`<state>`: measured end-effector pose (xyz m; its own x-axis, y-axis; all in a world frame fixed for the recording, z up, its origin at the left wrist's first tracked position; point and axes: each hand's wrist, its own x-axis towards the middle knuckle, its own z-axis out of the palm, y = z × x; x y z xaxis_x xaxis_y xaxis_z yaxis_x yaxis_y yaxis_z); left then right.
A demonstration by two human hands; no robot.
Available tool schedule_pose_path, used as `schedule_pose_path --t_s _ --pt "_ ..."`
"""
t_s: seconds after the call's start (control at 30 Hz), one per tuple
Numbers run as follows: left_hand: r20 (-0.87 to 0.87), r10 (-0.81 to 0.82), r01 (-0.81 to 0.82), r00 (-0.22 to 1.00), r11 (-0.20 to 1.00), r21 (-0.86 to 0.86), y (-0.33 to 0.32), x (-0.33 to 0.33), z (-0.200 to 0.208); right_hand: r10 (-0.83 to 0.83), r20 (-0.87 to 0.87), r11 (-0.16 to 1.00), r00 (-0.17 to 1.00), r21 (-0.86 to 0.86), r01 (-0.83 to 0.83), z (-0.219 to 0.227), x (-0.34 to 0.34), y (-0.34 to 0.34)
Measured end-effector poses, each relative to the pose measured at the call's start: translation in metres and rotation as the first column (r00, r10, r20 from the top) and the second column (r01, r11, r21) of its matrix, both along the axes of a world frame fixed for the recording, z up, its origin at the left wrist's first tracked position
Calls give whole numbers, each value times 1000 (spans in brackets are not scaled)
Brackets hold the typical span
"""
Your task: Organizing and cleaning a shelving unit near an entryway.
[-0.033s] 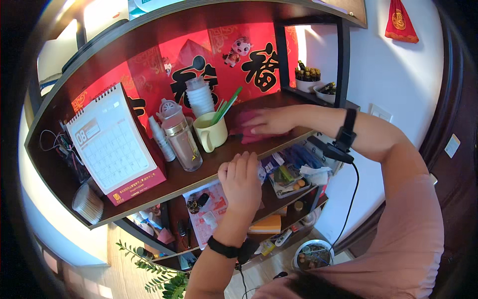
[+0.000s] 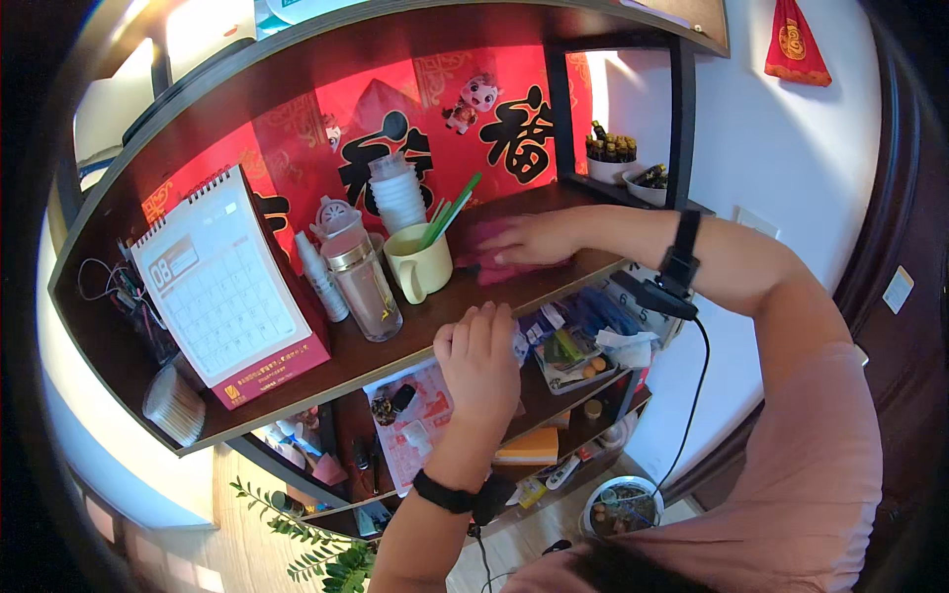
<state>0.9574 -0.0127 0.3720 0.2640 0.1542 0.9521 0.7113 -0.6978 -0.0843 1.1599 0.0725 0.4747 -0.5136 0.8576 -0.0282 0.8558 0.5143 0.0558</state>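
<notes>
My right hand (image 2: 539,240) lies spread over a magenta cloth (image 2: 499,269), pressing it against the dark brown shelf board (image 2: 445,308). Its fingertips point left, toward a pale yellow mug (image 2: 422,265) that holds green sticks or pens. At the board's front edge my left hand (image 2: 480,361) has its fingers curled over the rim. Beside the mug stands a clear bottle (image 2: 366,296) with a gold-coloured band. A stack of white cups (image 2: 397,198) rises behind the mug.
A desk calendar (image 2: 232,287) and a tub of cotton swabs (image 2: 175,405) stand on the left. White bowls (image 2: 647,186) sit past the right post (image 2: 680,128). Lower shelves hold a tray of small items (image 2: 573,361). A cable (image 2: 692,395) hangs from my right wrist.
My right hand and the cloth under it have shifted very slightly. The left hand stays at the shelf edge.
</notes>
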Motion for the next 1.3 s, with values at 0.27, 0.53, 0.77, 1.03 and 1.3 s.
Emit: schedule_pose_path --t_s 0.27,0.53,0.77,1.03,1.3 --pt "-20 -45 44 999 996 -73 -4 -2 -1 -132 61 979 989 -151 140 -3 -7 105" --pt "-37 22 -24 999 998 -52 -4 -17 -3 -265 4 924 964 -284 255 44 -73 62" --pt "-37 -34 32 999 997 -65 -2 -5 -3 -185 159 974 970 -102 202 11 5 134" --pt "-2 4 -4 1000 1000 -13 -1 -4 -1 -309 210 950 927 30 310 -18 119 190" --pt "-7 11 -11 1000 1000 -3 -2 -2 -2 -557 193 830 808 94 550 -8 147 170"
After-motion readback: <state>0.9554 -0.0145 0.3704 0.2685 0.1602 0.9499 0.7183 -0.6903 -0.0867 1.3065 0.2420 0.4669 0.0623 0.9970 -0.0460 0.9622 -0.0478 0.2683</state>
